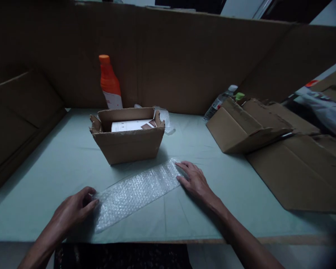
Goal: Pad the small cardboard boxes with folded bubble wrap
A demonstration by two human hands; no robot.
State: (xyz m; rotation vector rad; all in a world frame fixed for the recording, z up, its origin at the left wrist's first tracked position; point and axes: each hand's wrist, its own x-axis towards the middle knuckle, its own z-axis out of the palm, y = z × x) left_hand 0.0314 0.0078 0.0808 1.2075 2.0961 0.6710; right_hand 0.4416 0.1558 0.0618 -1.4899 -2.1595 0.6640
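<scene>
Two hands, one bubble-wrap strip between

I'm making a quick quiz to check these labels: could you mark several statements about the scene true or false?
1. The left hand is at one end of the bubble wrap, the right hand at the other. True.
2. An orange-and-white bottle is behind the open cardboard box. True.
3. The bubble wrap is inside that box. False: it is outside, on the near side, over the pale green cloth.
4. A white item with brown patches sits in the box. True.
5. The clear plastic bottle is left of the box. False: the bottle is to its right.
</scene>
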